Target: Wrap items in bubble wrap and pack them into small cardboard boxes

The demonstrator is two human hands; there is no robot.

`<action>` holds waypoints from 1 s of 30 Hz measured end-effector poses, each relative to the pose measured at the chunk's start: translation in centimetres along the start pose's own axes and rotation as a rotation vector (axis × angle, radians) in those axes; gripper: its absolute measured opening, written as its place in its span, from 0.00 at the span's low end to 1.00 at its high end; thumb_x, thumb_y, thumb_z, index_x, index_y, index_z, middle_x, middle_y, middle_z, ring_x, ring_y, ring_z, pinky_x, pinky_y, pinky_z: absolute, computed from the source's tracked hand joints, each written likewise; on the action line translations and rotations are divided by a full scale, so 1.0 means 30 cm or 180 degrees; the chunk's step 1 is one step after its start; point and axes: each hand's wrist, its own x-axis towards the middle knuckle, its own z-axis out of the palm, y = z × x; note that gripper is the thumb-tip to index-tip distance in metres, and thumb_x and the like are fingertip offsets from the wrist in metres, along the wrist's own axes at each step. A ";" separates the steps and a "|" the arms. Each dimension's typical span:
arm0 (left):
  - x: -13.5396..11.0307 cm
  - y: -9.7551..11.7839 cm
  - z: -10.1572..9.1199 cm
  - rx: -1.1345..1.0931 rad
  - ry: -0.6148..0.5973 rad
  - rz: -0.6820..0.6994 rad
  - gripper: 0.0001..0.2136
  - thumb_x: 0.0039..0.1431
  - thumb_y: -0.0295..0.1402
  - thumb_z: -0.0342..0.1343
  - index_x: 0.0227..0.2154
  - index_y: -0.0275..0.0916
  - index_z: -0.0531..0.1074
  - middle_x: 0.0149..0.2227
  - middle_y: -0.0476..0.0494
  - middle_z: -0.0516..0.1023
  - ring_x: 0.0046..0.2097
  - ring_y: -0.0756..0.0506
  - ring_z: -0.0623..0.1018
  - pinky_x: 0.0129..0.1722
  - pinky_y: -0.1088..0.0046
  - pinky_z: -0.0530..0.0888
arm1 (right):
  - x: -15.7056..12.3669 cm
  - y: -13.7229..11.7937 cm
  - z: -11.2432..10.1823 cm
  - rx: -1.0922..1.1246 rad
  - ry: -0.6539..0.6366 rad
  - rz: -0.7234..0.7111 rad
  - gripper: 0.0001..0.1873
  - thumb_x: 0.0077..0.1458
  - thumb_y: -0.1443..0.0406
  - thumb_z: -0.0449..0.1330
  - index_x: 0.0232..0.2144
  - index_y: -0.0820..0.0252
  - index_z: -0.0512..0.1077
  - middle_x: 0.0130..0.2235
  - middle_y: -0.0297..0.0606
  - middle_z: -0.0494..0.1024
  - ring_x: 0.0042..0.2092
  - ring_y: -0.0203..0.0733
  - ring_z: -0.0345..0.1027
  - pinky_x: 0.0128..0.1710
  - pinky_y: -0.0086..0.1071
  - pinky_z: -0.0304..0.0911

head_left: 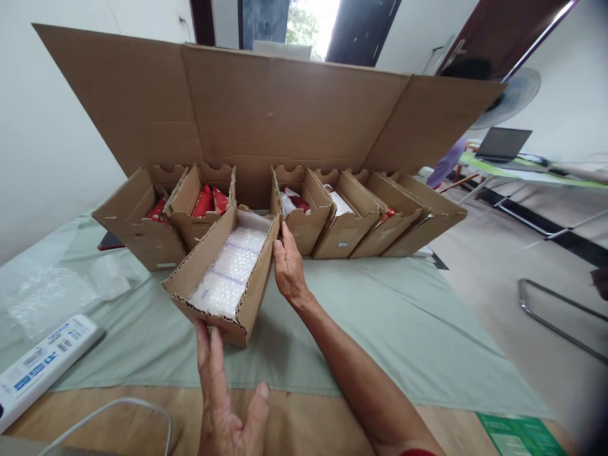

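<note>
A narrow open cardboard box [254,297] sits askew in front of a row of similar boxes, its far end at the gap in the row. Inside it lie bubble-wrapped packs [231,266]. My left hand [227,405] touches the box's near end with its fingertips, fingers stretched and thumb spread. My right hand [289,266] lies against the box's right side near the far end, fingers extended upward. Left of the gap, a cardboard box [192,225] holds red packets [204,201]. On the gap's right, another cardboard box [304,228] contains red and clear-wrapped items.
A tall folded cardboard panel [294,107] stands behind the row. Clear bubble wrap [52,297] and a white printed carton [47,367] lie at left on the green cloth [380,329]. A white cable [128,400] curls at the front. A laptop [502,144] stands on another table.
</note>
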 end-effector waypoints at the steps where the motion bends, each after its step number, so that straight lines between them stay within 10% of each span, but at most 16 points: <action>1: -0.004 -0.006 -0.001 0.0105 -0.0069 0.0034 0.50 0.58 0.35 0.64 0.74 0.54 0.36 0.77 0.43 0.27 0.75 0.27 0.38 0.69 0.38 0.57 | -0.003 0.004 0.011 0.0016 0.0046 -0.0034 0.35 0.70 0.51 0.44 0.70 0.65 0.56 0.71 0.53 0.61 0.71 0.51 0.54 0.72 0.50 0.47; 8: -0.004 -0.024 0.021 0.0259 -0.0362 -0.0012 0.59 0.50 0.38 0.70 0.73 0.60 0.31 0.76 0.49 0.19 0.75 0.24 0.34 0.69 0.34 0.54 | -0.013 0.023 0.017 0.0065 0.0180 -0.0300 0.30 0.70 0.54 0.44 0.68 0.59 0.62 0.70 0.47 0.62 0.72 0.46 0.53 0.73 0.46 0.46; 17: 0.018 0.080 0.121 0.0282 -0.0517 -0.0043 0.41 0.66 0.29 0.53 0.74 0.54 0.36 0.77 0.39 0.26 0.76 0.27 0.40 0.67 0.33 0.55 | 0.008 0.074 -0.029 0.0260 0.0245 -0.0057 0.27 0.69 0.51 0.45 0.53 0.57 0.77 0.58 0.43 0.78 0.61 0.44 0.69 0.64 0.37 0.61; 22: 0.163 0.073 0.187 0.0235 -0.0472 -0.0141 0.39 0.65 0.32 0.55 0.73 0.48 0.42 0.77 0.36 0.27 0.76 0.30 0.36 0.68 0.40 0.57 | -0.024 0.211 -0.013 0.0050 0.0272 0.0687 0.29 0.69 0.52 0.42 0.34 0.59 0.78 0.33 0.41 0.82 0.37 0.43 0.76 0.40 0.34 0.69; 30: 0.493 0.045 0.346 0.0237 -0.0301 -0.0360 0.42 0.55 0.32 0.58 0.70 0.27 0.47 0.75 0.20 0.31 0.76 0.32 0.35 0.72 0.47 0.42 | -0.046 0.246 0.002 -0.0132 -0.0081 0.0896 0.21 0.64 0.55 0.52 0.22 0.55 0.69 0.25 0.34 0.74 0.30 0.40 0.65 0.31 0.30 0.56</action>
